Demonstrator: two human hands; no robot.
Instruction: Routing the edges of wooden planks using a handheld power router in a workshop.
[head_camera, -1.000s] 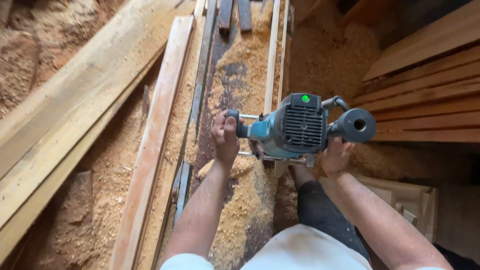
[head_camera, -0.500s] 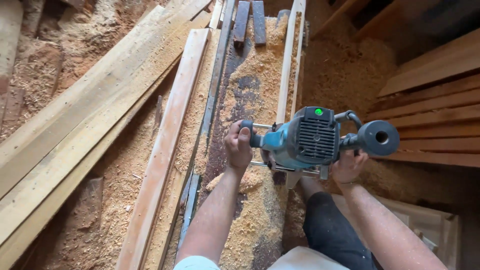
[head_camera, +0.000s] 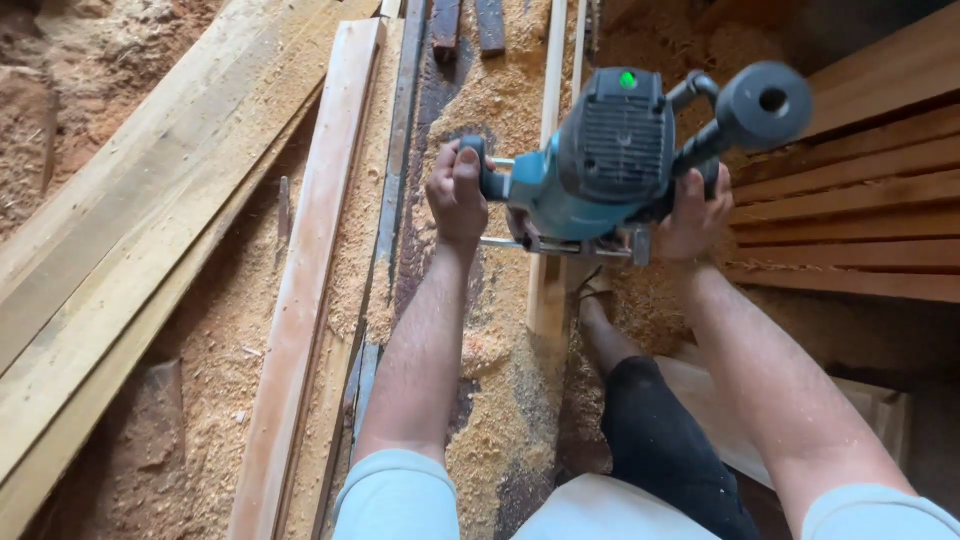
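While coarse pale sawdust (head_camera: 500, 400) blankets the dark bench, a teal plastic power tool (head_camera: 610, 160) with a ribbed black motor cap and round side handle sits over a narrow upright wooden strip (head_camera: 550, 280). The left hand (head_camera: 457, 195) is wrapped tightly round its black front grip, and the right hand (head_camera: 692, 215) is closed on the rear handle. Compared with half a second ago, the tool appears nearer the camera and the long smooth plank (head_camera: 310, 270) lies further left.

No packages, labels, signs or screens anywhere in view; only bare timber, sawdust and an unmarked tool housing.
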